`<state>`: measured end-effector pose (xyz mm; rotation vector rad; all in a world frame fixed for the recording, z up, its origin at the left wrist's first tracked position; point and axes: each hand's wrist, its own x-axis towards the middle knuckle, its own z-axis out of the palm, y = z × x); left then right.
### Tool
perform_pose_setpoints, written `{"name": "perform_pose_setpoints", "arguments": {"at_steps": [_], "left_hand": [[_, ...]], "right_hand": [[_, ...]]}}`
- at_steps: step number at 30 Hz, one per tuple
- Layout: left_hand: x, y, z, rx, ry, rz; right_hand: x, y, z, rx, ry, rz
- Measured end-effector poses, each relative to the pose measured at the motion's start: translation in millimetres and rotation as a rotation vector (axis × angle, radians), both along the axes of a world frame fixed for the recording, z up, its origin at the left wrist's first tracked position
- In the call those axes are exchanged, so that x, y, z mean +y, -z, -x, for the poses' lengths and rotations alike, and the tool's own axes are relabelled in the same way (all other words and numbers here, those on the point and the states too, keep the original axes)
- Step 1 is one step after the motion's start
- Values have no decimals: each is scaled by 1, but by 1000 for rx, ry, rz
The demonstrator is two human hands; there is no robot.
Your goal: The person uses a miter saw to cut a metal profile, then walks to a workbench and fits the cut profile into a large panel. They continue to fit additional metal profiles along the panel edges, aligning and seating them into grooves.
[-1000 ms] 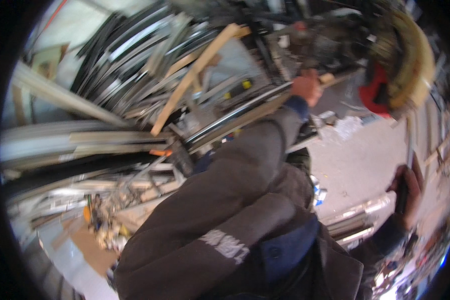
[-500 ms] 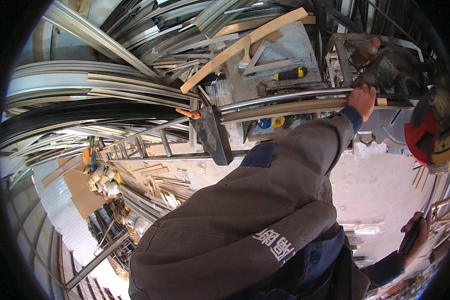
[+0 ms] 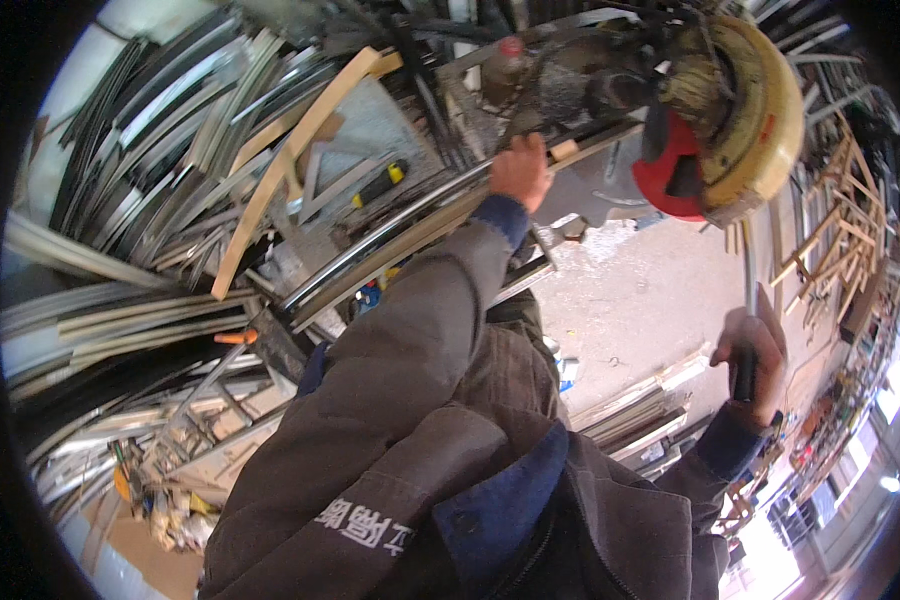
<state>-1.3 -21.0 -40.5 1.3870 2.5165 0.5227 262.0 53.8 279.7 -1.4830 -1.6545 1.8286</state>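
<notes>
Long grey metal profile strip (image 3: 390, 235) lay slanting across the saw bench from lower left to upper right. It looked stiff, fairly light, smooth and springy over its length; best held close to the blade. Left hand (image 3: 519, 170) was pressed down on it, fingers curled over. Yellow-and-red chop saw (image 3: 725, 115) stood just beside. Right hand (image 3: 753, 362) was wrapped tight around the saw's black lever handle (image 3: 745, 372).
</notes>
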Motion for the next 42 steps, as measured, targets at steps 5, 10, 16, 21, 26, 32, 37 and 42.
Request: {"name": "perform_pose_setpoints", "arguments": {"at_steps": [5, 10, 16, 21, 26, 32, 37, 42], "left_hand": [[4, -3, 0, -23, -31, -3], [4, -6, 0, 8, -31, 24], [4, -7, -2, 52, -22, 43], [4, -8, -1, 36, -15, 69], [4, -13, -2, 46, -6, 63], [6, -18, 1, -15, 0, 116], [7, -17, 0, -6, -3, 124], [5, -16, 1, -12, 2, 117]], "right_hand": [[-7, -7, 2, -47, 92, 23], [-7, -1, 1, -15, 162, 60], [-7, 10, -7, 50, 186, 112], [-10, 20, -12, 67, 205, 139], [-13, 24, -13, 82, 209, 124], [-11, 26, -14, 58, 197, 138], [-13, 31, -15, 55, 193, 144], [-16, 34, -13, 26, 174, 141]]}}
